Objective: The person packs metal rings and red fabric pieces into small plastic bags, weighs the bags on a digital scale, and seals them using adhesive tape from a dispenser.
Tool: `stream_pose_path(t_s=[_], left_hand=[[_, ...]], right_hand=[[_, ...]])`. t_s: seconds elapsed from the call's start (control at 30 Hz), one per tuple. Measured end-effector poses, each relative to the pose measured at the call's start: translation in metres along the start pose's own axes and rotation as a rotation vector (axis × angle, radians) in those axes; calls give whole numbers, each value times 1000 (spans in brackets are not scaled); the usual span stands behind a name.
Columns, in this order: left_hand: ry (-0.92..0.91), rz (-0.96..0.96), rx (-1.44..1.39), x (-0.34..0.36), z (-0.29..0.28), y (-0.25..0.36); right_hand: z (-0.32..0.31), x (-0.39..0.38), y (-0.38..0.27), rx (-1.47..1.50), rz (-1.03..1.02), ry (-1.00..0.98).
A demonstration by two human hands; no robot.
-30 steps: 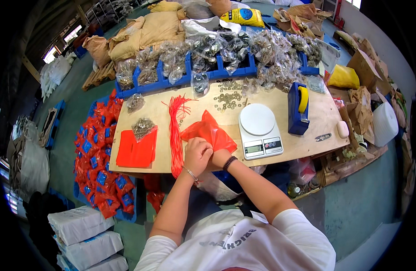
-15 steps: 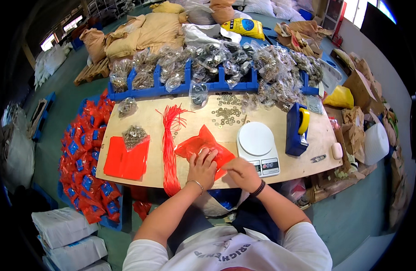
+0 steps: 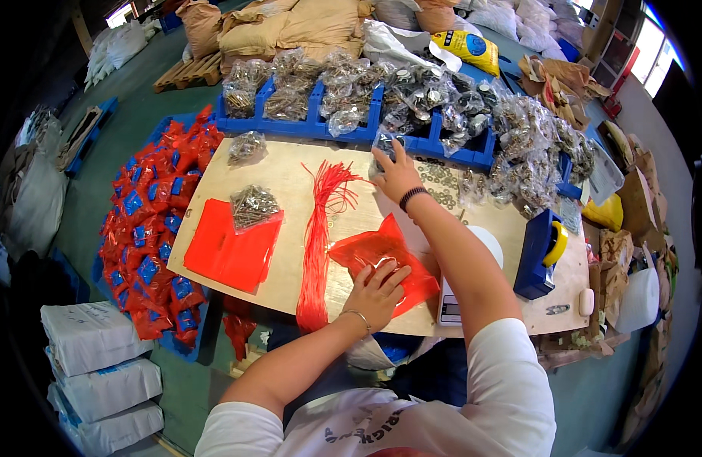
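Observation:
My left hand [image 3: 377,295] lies on a red plastic bag [image 3: 393,259] near the front of the wooden table, its fingers stretched over the film. Across the table my right hand [image 3: 399,174] reaches to a small clear bag of dark round parts [image 3: 383,143] at the front of the blue bins; its fingers are spread at that bag, and no firm grip shows. Beside the red bag hangs a bundle of red ties [image 3: 318,251]. The white kitchen scale [image 3: 451,303] is partly hidden under my right forearm.
Blue bins [image 3: 354,134] heaped with clear bags of metal parts line the far edge. Loose washers [image 3: 440,179] lie before them. A stack of flat red bags [image 3: 227,247] carries a bag of screws [image 3: 253,207]. A blue tape dispenser [image 3: 535,255] stands right. Filled red bags [image 3: 149,228] lie beyond the left edge.
My right hand has left the red bag's right side and moved forward to the clear bag by the bins. My left hand stays on the red bag. The whole view has shifted.

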State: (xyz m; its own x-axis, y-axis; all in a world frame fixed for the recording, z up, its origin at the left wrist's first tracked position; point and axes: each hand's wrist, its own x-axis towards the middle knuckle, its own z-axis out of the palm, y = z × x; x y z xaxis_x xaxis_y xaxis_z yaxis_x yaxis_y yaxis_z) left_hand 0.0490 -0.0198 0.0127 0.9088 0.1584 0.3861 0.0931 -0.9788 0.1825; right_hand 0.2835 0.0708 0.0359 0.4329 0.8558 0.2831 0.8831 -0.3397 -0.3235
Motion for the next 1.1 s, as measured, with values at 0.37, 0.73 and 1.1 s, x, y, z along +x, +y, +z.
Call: stream_pose_path(t_s=[0.37, 0.73, 1.1], left_hand=[[-20, -26, -20, -1, -1, -1], [22, -21, -6, 1, 6, 2], [-4, -44, 53, -2, 7, -1]], right_hand=[[10, -10, -22, -188, 46, -207], [-133, -150, 29, 318, -78, 15], [-128, -272, 65, 180, 100, 274]])
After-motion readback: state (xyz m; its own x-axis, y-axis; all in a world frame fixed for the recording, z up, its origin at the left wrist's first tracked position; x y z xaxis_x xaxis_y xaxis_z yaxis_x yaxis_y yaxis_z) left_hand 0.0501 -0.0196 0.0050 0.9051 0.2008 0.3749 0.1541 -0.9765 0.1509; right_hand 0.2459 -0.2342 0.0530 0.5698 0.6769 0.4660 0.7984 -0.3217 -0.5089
